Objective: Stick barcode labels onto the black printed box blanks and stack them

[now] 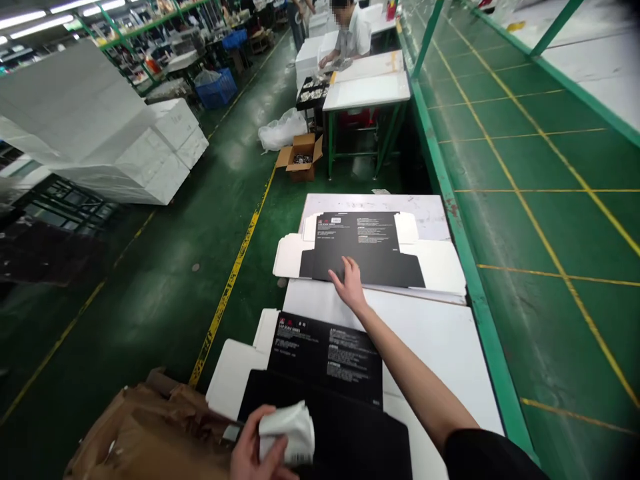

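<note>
My left hand is closed around a white roll of labels, low in the view over the near box blank. That near box blank is black with printed text and white side flaps, and lies flat on the white table. My right hand reaches forward with its fingers spread, holding nothing. It is over the lower edge of a second, farther black box blank, which also lies flat with white flaps; whether the fingertips touch it I cannot tell.
Brown paper or cardboard is heaped at the lower left. A green rail runs along the table's right side. Ahead are an open carton, a white-topped table and a seated person. White blocks are stacked at left.
</note>
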The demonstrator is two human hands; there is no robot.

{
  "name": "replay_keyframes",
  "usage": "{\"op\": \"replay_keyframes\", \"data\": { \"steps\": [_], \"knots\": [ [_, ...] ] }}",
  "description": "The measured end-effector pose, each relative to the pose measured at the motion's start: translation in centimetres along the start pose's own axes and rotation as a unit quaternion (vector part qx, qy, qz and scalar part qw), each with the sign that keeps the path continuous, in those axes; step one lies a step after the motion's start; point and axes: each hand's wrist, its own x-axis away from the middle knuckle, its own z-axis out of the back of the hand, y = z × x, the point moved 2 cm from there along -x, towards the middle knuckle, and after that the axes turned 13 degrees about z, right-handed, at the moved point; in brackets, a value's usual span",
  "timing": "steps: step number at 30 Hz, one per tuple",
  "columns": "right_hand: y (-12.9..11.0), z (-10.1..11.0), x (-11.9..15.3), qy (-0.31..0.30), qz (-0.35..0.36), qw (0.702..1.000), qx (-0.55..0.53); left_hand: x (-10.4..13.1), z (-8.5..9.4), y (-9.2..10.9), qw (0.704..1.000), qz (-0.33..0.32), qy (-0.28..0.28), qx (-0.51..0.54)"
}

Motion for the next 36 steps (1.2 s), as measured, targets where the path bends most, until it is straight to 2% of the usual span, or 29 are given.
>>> {"op": "replay_keyframes", "data": {
  "steps": [2, 3, 5, 6, 8, 11, 15, 19, 24, 31, 34, 36],
  "knots": [
    [-5.5, -0.3, 7.4, -0.059, -0.03, 0.984, -0.167, 0.9, 0.4, 1.4, 0.999, -0.005, -0.051, 0.008],
    [-8.3, -0.1, 11.0, -0.106, -0.045, 0.966, -0.232, 1.2, 0.6, 2.2, 0.997, -0.008, -0.075, 0.005],
    [-13.7, 0.7, 16.7, -0.193, -0.028, 0.927, -0.32, 1.8, 1.3, 3.8, 0.995, -0.016, -0.099, 0.008],
    [-16.0, 1.2, 18.6, -0.221, -0.02, 0.91, -0.349, 2.1, 1.7, 4.5, 0.993, -0.018, -0.114, 0.01],
    [-19.6, 1.9, 20.9, -0.252, -0.003, 0.895, -0.367, 2.6, 2.5, 5.3, 0.989, -0.021, -0.143, 0.03],
    [-22.9, 1.9, 21.8, -0.244, -0.002, 0.907, -0.343, 3.3, 3.7, 5.5, 0.98, -0.006, -0.188, 0.064],
    [-25.3, 0.8, 22.6, -0.16, -0.05, 0.929, -0.33, 4.1, 5.5, 5.1, 0.961, -0.011, -0.259, 0.094],
    [-27.3, 0.2, 23.6, -0.093, -0.079, 0.928, -0.351, 5.0, 7.6, 5.1, 0.945, -0.098, -0.31, 0.044],
    [-29.5, 0.8, 24.1, -0.101, -0.069, 0.928, -0.353, 5.5, 9.4, 4.8, 0.926, -0.156, -0.343, -0.01],
    [-30.6, 2.2, 26.1, -0.1, -0.02, 0.927, -0.362, 5.9, 9.8, 3.6, 0.903, -0.163, -0.398, 0.002],
    [-30.7, 2.2, 26.8, -0.094, -0.021, 0.924, -0.371, 6.4, 10.1, 3.4, 0.9, -0.173, -0.401, -0.005],
    [-30.9, 2.2, 27.1, -0.112, -0.025, 0.916, -0.385, 6.4, 10.3, 3.2, 0.9, -0.182, -0.397, 0.004]
  ]
}}
